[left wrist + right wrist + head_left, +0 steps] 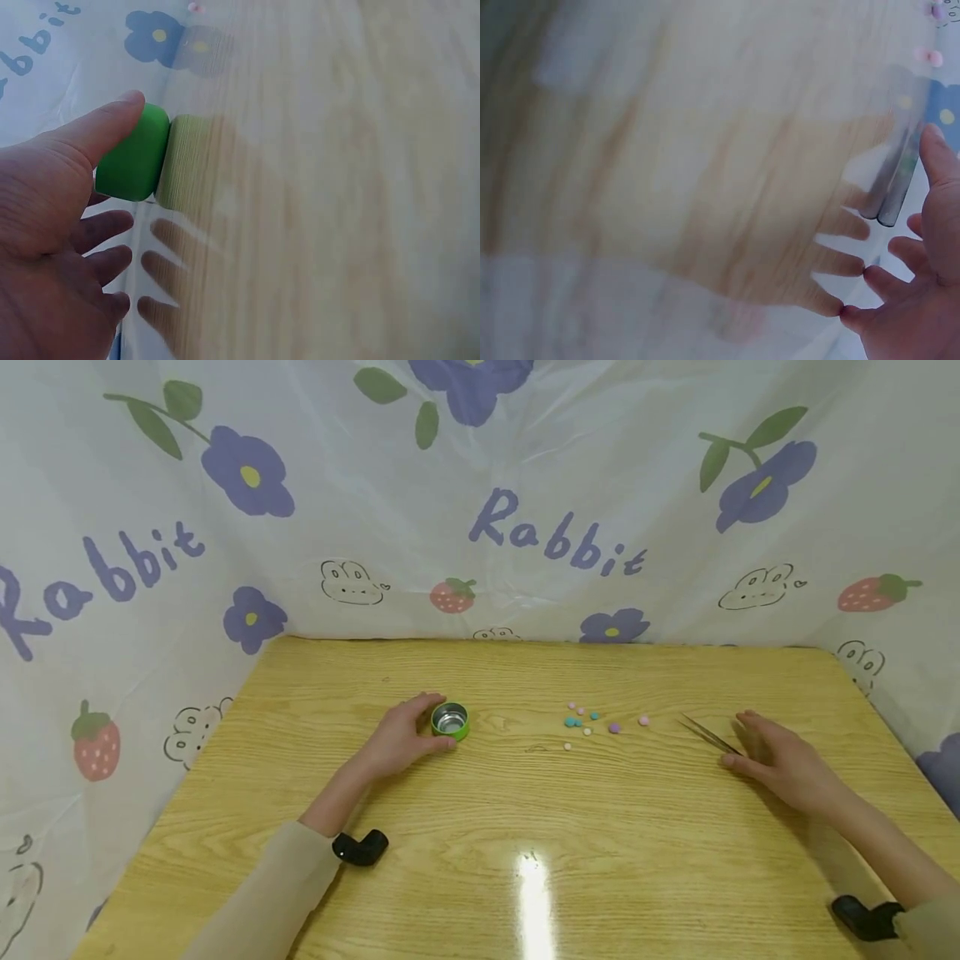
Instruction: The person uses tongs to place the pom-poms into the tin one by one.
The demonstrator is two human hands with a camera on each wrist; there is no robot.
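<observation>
My left hand (401, 739) holds a small round green tin (459, 732) with a bare metal inside, thumb at its near side and index finger at its far side. In the left wrist view the thumb lies along the green wall (135, 161), and the other fingers stay off it. My right hand (787, 764) is beside a pair of slim metal tweezers (708, 735) lying on the table, their tips toward the middle. Its fingers are spread, the thumb close to the tweezers' rear end (889, 206); whether it touches them is unclear.
Several small beads, among them a purple bead (615, 727), a pink bead (643, 721) and a blue bead (570, 722), lie scattered between the hands on the wooden table (420, 893). A printed cloth (525, 468) hangs behind the table and at its sides.
</observation>
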